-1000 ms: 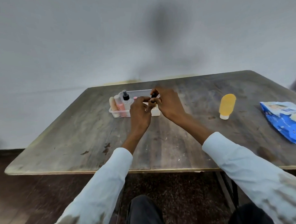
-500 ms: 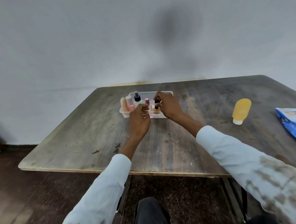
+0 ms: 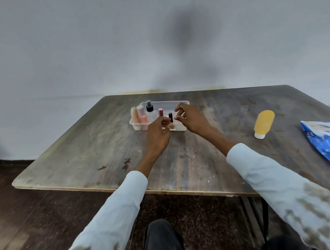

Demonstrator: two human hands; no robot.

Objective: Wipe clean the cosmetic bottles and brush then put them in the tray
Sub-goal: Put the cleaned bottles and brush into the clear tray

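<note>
progress: most bottles standing in the tray (image 3: pixel 181 128) already | left: yellow bottle (image 3: pixel 263 123) lying on the table (image 3: pixel 97 146), well apart | left hand (image 3: pixel 158 137) loosely curled, looks empty | right hand (image 3: pixel 193 118) fingers apart, holding nothing

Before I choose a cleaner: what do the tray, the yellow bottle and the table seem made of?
Tray: clear plastic, probably; the bottles show through its wall.
Yellow bottle: matte, translucent plastic by its look, with a white cap.
Table: wood, worn and scuffed, grain visible.
</note>
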